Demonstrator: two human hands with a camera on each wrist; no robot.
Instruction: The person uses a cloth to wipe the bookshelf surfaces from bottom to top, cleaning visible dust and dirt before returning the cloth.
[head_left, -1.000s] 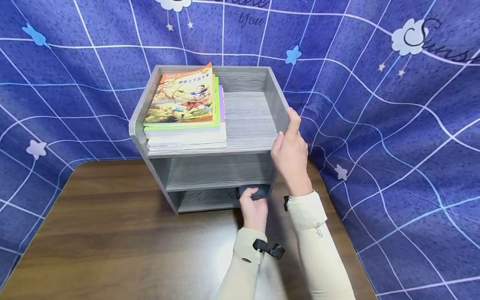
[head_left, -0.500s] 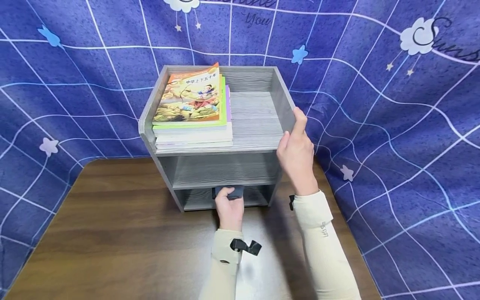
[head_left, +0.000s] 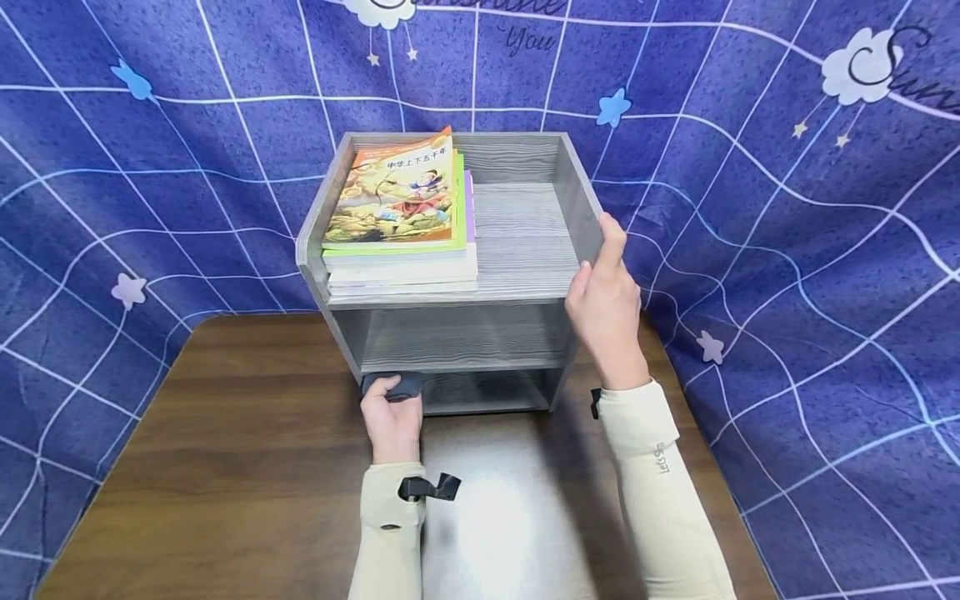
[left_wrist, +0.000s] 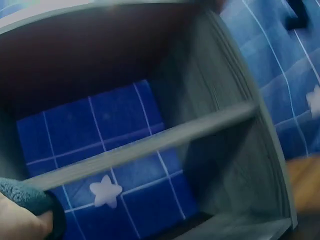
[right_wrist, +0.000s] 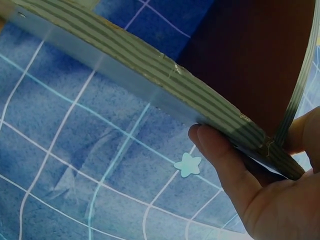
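Note:
A grey wood-grain shelf unit (head_left: 525,229) stands on the table, with two compartments below its top tray. At the lower compartment's left front, my left hand (head_left: 393,427) grips a dark blue-grey cloth (head_left: 406,385), thumb on top. The cloth looks fuzzy in the left wrist view, where the hand (left_wrist: 20,220) shows at the lower left corner. My right hand (head_left: 609,312) grips the right side panel near its front edge. In the right wrist view, the fingers (right_wrist: 217,152) lie along the panel's outer face and the thumb is on the inner side.
A stack of books (head_left: 397,200) fills the left of the top tray, an orange picture cover uppermost. The brown wooden table (head_left: 247,433) extends left and forward of the unit. A blue curtain (head_left: 225,125) with white lines and stars hangs behind and along the sides.
My left hand has slid the cloth from right to left along the lower compartment. The right hand keeps its hold on the side panel. The head view has shifted slightly.

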